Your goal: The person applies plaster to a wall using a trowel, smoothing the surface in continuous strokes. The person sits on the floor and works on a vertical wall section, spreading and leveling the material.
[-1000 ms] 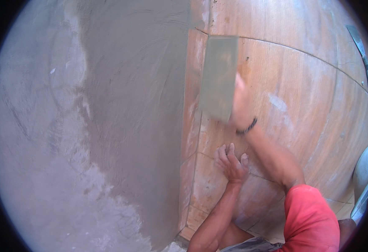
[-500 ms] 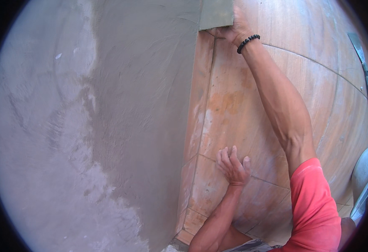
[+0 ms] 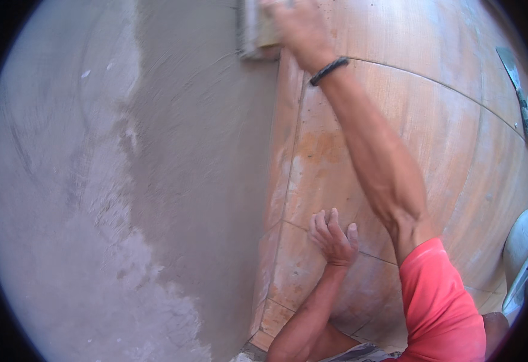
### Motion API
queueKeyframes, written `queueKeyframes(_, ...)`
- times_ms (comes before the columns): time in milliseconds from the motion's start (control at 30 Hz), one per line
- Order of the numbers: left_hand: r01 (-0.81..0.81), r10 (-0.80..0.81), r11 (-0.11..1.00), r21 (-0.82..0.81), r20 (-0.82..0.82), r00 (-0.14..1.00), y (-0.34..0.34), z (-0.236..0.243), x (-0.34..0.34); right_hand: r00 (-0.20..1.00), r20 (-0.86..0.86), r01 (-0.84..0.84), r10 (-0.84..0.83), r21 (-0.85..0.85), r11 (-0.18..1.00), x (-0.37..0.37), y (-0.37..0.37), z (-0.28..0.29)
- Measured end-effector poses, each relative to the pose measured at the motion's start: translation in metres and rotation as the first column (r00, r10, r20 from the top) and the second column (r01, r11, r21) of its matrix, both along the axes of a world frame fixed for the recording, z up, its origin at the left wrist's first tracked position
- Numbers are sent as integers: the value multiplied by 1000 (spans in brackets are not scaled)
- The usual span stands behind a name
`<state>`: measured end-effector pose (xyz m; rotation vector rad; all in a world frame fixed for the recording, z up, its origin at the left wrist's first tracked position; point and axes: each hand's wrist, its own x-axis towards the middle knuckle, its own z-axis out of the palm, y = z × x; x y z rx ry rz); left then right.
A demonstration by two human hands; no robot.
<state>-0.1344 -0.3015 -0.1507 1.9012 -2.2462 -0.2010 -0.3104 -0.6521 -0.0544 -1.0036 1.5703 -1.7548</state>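
Observation:
My right hand (image 3: 300, 33), blurred and wearing a dark bracelet, grips a flat trowel (image 3: 254, 30) at the top centre. The tool lies against the smooth grey plastered surface (image 3: 197, 151), just beside a narrow tiled strip (image 3: 276, 181). Some fingers and the handle are too blurred to make out clearly. Lower in the view, my left hand (image 3: 334, 241) rests on the wood-look tiles (image 3: 324, 157) with its fingers spread and slightly bent, holding nothing.
At the far right a scraper (image 3: 511, 69) lies beside a pale object too small to name. Below it is a whitish rounded item (image 3: 520, 247), partly cut off by the rim. Paler, rough-edged plaster (image 3: 59, 211) covers the left side.
My right hand and the trowel have moved up, then left from the tile strip onto the grey plaster, the tool now turned differently. My left hand has stayed about in place.

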Motion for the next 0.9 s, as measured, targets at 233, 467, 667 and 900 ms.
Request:
queueKeyframes(233,0,-1,1000,-10,-93,996,0,-4,7,997,-67,-2,-38,-517,856,62,97,52)
queueKeyframes(467,17,-17,1000,20,-17,1000,-1,0,-5,878,460,-157,129,24,987,-36,9,-59)
queueKeyframes(667,-3,3,1000,28,31,1000,0,2,6,977,153,-120,148,-179,976,56,59,-13)
queueKeyframes(900,-48,49,984,174,-4,999,9,-5,16,591,-125,-793,797,-271,545,102,196,49)
